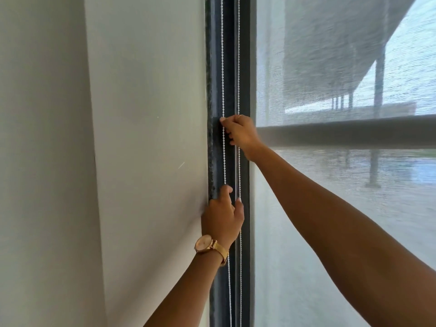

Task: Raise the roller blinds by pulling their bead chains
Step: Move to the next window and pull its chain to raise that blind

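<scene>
A pale opaque roller blind [146, 138] covers the left half of the view, hanging flat beside a dark vertical window frame [215, 79]. To the right of the frame, a sheer mesh blind [306, 232] hangs over the glass, a covered walkway and its posts showing dimly through it, with a grey horizontal rail [354, 133] crossing at mid-height. Two white bead chains [223, 55] run down in front of the frame, side by side and near each other. A person's two bare arms reach up to them from the bottom edge. The right hand [240, 133], higher up, pinches the left-hand chain between thumb and fingers, closed on it; a thin ring [240, 116] shows on one finger. The left hand [221, 218] sits lower on the same stretch of frame, its fingers curled at the chains, the index finger at the left strand and the thumb tip against the right strand [239, 67]; whether it grips either firmly cannot be told. A gold mesh-band wristwatch [205, 244] circles the left wrist.
</scene>
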Tool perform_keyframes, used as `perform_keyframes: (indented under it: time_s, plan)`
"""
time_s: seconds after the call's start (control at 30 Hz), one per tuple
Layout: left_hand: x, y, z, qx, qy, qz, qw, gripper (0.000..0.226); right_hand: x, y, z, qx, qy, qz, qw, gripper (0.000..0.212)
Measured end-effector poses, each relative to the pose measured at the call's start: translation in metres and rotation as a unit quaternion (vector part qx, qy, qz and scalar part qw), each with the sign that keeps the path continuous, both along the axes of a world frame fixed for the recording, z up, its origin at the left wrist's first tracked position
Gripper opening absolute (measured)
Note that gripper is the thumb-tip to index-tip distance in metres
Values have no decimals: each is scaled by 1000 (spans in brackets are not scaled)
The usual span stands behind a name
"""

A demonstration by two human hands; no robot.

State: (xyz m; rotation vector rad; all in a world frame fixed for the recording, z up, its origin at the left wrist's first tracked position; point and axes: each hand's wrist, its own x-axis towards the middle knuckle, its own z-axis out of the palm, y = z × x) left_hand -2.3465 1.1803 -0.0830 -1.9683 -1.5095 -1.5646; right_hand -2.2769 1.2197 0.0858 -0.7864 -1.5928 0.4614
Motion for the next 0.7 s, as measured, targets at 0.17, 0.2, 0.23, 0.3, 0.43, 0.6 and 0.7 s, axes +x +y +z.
perform_keyframes:
  time_s: [0.17, 0.2, 0.23, 0.3, 0.43, 0.6, 0.7]
  plan:
    - [6, -12, 41, 154, -100, -64, 981, 20, 13, -5, -12, 59, -44, -9, 997, 23]
    - [7, -12, 53, 184, -121, -91, 971, 16, 16, -7, -20, 78, -29, -6, 997, 22]
    - [9, -13, 66, 208, -137, -108, 963, 14, 20, -9, -30, 102, -12, -11, 995, 21]
    - [16, -11, 96, 236, -162, -118, 951, 16, 26, -13, -44, 151, 25, -54, 987, 20]
    - [27, 4, 167, 128, -228, -207, 943, 39, 26, -25, -52, 206, 50, -76, 974, 18]
    - [37, -12, 244, -3, -263, -396, 880, 51, 14, -45, -59, 189, 47, -44, 980, 32]
    - [32, -19, 271, 38, -316, -373, 871, 39, 8, -47, -72, 173, 32, -44, 983, 33]
